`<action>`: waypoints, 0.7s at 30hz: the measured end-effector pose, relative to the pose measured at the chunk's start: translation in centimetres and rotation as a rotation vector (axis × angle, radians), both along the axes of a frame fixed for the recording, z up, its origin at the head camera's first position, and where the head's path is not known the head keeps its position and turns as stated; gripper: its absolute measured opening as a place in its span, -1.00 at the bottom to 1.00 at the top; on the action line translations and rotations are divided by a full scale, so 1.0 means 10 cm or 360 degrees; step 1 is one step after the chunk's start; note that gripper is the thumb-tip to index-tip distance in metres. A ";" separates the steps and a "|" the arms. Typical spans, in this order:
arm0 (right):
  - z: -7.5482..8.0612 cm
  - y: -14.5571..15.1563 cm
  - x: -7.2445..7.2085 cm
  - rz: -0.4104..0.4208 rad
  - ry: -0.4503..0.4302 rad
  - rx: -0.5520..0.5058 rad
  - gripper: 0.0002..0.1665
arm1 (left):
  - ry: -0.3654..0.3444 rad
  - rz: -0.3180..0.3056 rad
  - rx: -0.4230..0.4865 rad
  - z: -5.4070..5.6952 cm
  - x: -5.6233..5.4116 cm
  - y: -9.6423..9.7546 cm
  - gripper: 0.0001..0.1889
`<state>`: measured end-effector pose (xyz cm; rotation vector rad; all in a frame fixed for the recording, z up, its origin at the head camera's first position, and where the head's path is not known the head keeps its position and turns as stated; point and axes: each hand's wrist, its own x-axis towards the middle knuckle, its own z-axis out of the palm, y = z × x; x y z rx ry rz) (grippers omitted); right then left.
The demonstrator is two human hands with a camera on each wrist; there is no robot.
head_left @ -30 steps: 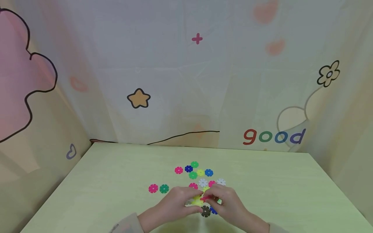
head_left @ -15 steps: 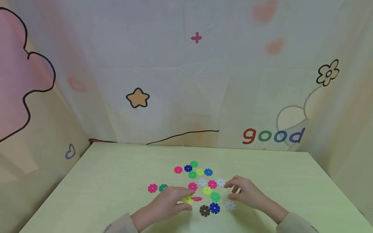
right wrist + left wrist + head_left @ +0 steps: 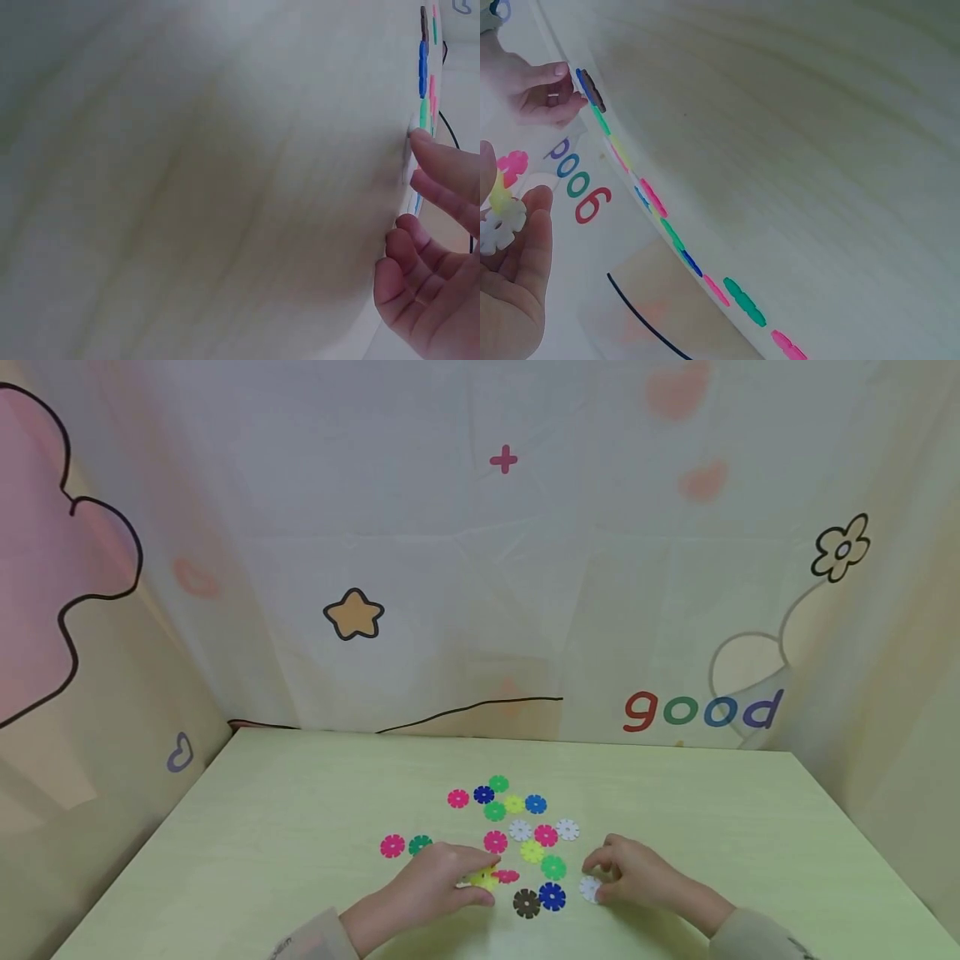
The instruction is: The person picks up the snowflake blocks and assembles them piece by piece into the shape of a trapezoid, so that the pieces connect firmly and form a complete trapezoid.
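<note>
Head view, backdrop [image 3: 420, 527]: printed cloth; the lower-case word "good" [image 3: 702, 710] is legible at lower right, in red, green, blue and purple.
Counter [image 3: 300, 793]: pale, before the backdrop; it carries the loose discs [image 3: 552, 896] between and beyond the hands.
Left hand [image 3: 442, 877]: palm sideways, thumb below and fingers above, grasping the joined discs; sleeve [image 3: 315, 935] marking too blurred to read.
Right hand [image 3: 645, 872]: low over the counter, fingers bent, thumb tip touching a white disc [image 3: 588, 888]; whether it is pinched cannot be told.
Joined discs [image 3: 502, 225]: three visible, one white, one yellow, one pink, inside the left hand's grip.
Loose discs, by count: seventeen notched pieces, namely four pink, four green (one darker, partly behind the left hand), three blue, three white including the touched one, two yellow, one brown.
</note>
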<state>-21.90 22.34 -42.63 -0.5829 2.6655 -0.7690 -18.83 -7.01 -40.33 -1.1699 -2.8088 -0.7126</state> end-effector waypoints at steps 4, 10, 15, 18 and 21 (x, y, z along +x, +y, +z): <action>-0.02 0.00 0.00 -0.0019 0.0020 0.0022 -0.70 | -0.0012 0.0000 -0.0008 0.00 0.00 0.01 -0.51; -0.04 -0.02 0.01 -0.0038 0.0023 0.0035 -0.76 | -0.0053 0.0004 -0.0013 0.00 0.00 0.01 -0.51; -0.02 -0.06 0.01 -0.0020 0.0034 0.0079 -0.79 | -0.0084 0.0020 -0.0018 0.01 0.00 0.00 -0.51; 0.00 -0.07 0.02 -0.0017 0.0017 0.0074 -0.76 | -0.0070 0.0009 -0.0006 0.01 0.01 0.00 -0.51; 0.03 -0.06 0.03 -0.0014 0.0011 0.0033 -0.75 | -0.0045 -0.0005 0.0013 0.01 0.01 0.01 -0.51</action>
